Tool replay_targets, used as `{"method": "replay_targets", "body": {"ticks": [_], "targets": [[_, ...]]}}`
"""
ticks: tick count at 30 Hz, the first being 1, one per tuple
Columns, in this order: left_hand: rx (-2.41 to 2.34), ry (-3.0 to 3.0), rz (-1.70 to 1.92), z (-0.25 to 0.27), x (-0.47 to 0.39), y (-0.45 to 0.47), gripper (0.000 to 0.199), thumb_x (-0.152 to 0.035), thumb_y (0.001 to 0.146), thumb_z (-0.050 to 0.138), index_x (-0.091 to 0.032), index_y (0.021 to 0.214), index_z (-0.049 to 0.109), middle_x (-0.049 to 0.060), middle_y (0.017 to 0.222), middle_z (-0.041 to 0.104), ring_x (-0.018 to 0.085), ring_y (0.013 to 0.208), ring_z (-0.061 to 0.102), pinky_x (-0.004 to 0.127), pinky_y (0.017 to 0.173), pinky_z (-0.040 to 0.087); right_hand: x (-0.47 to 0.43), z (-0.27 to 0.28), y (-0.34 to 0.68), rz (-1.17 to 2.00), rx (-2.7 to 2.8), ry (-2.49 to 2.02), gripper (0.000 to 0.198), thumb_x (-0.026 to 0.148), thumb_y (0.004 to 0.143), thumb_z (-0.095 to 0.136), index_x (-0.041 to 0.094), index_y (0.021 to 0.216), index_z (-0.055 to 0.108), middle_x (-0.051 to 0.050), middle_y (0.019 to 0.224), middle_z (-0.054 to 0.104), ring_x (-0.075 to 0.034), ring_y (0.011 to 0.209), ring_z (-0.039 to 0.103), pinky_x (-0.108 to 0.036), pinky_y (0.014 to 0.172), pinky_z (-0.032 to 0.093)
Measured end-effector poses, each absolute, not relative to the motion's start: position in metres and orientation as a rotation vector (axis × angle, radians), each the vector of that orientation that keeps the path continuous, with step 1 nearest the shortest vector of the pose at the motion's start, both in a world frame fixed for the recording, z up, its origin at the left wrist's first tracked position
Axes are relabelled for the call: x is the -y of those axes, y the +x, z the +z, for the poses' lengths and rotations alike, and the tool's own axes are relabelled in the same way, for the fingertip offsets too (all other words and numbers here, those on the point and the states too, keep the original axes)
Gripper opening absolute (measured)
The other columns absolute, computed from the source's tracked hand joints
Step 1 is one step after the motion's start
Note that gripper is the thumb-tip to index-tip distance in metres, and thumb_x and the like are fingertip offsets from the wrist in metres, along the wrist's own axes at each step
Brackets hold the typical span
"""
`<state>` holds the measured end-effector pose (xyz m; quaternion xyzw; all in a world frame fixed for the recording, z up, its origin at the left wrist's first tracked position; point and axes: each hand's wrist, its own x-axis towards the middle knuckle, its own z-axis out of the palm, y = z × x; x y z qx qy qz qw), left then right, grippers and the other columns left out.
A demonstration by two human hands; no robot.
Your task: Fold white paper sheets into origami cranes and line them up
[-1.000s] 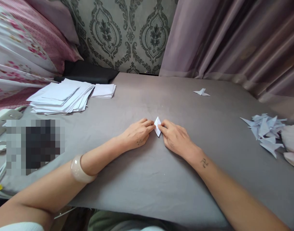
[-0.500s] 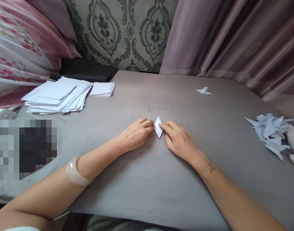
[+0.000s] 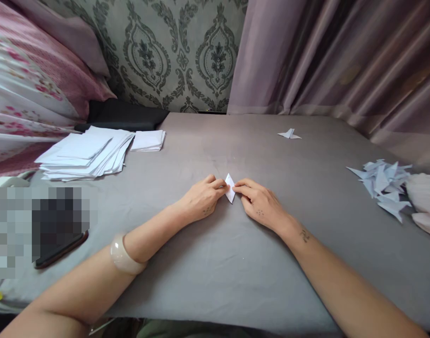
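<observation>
A small folded white paper [image 3: 230, 188] lies at the middle of the frame on the grey cloth-covered table [image 3: 215, 272], directly between the two hands. The left hand [image 3: 202, 201] comes in from the lower left, its fingers curled with thumb and forefinger pinching the paper's left edge. The right hand [image 3: 261, 205] comes in from the lower right, its fingertips likewise closed on the paper's right edge, so both hands touch it and nearly meet over it.

In the upper left of the frame sits a loose stack of white sheets [image 3: 86, 151], with a smaller stack of squares [image 3: 147, 140] just beside it. A single folded piece [image 3: 288, 134] lies apart at the upper right of the table, and a heap of folded pieces [image 3: 383, 184] rests near the right edge. A dark phone [image 3: 65, 249] lies at the lower left. Nothing stands between the hands and the paper. A pale bangle [image 3: 125, 256] circles the left wrist.

Compared with half a second ago, the hands and paper keep the same grip; the view has shifted slightly, and the phone's edge now shows.
</observation>
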<state>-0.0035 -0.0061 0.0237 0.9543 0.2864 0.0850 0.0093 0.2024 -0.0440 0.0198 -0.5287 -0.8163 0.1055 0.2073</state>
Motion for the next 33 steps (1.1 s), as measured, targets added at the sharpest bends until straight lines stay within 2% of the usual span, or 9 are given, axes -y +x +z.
{"method": "replay_targets", "body": {"ticks": [3,6,12,16,20,25,33], "targets": [[-0.964,2.990,0.252,0.023,0.007,-0.001,0.039,-0.008,0.088,0.036,-0.011,0.118,0.061,0.012,0.108,0.063,0.023,0.091,0.052,0.035,0.080,0.049,0.041,0.017,0.204,0.336,2.191,-1.460,0.037,0.007,0.083,0.042,0.022,0.101,0.070,-0.003,0.110,0.066,-0.016,0.086,0.062,-0.029,0.076,0.047],[-0.977,2.943,0.406,0.019,0.009,-0.004,0.038,-0.010,0.090,0.036,-0.015,0.117,0.062,0.010,0.113,0.063,0.023,0.095,0.053,0.033,0.081,0.049,0.037,0.013,0.204,0.362,2.042,-1.479,0.034,0.006,0.082,0.043,0.019,0.097,0.070,-0.004,0.100,0.067,-0.015,0.086,0.062,-0.028,0.081,0.047],[-0.923,2.937,0.485,0.013,0.009,-0.008,0.042,-0.009,0.090,0.035,-0.018,0.124,0.058,0.010,0.117,0.062,0.023,0.097,0.053,0.037,0.086,0.049,0.042,0.013,0.203,0.361,2.101,-1.483,0.044,0.006,0.082,0.043,0.025,0.115,0.065,-0.004,0.107,0.063,-0.015,0.088,0.061,-0.027,0.081,0.046],[-0.917,2.922,0.485,0.013,0.009,-0.007,0.041,-0.010,0.090,0.035,-0.017,0.123,0.058,0.011,0.117,0.062,0.024,0.098,0.053,0.039,0.087,0.049,0.048,0.017,0.200,0.293,2.211,-1.581,0.043,0.009,0.085,0.042,0.028,0.114,0.067,-0.004,0.111,0.059,-0.013,0.081,0.059,-0.027,0.076,0.044],[-0.903,2.926,0.475,0.012,0.007,-0.005,0.047,-0.008,0.088,0.033,-0.013,0.130,0.051,0.014,0.119,0.060,0.024,0.099,0.052,0.041,0.089,0.049,0.052,0.024,0.198,0.217,2.323,-1.626,0.039,0.015,0.090,0.041,0.028,0.117,0.066,-0.005,0.113,0.057,-0.014,0.081,0.057,-0.027,0.073,0.043],[-0.900,2.995,0.395,0.013,0.004,-0.001,0.046,-0.007,0.085,0.033,-0.013,0.123,0.057,0.015,0.115,0.059,0.025,0.094,0.053,0.042,0.085,0.050,0.054,0.027,0.197,0.142,2.391,-1.593,0.038,0.013,0.091,0.038,0.025,0.113,0.066,-0.007,0.108,0.058,-0.017,0.087,0.057,-0.028,0.073,0.042],[-0.922,2.860,0.422,0.015,-0.002,-0.002,0.047,-0.006,0.082,0.034,-0.019,0.119,0.061,0.011,0.114,0.059,0.023,0.099,0.055,0.035,0.082,0.050,0.051,0.021,0.197,0.298,2.105,-1.662,0.033,0.012,0.088,0.040,0.019,0.109,0.065,-0.008,0.111,0.060,-0.015,0.090,0.060,-0.027,0.081,0.044]]}}
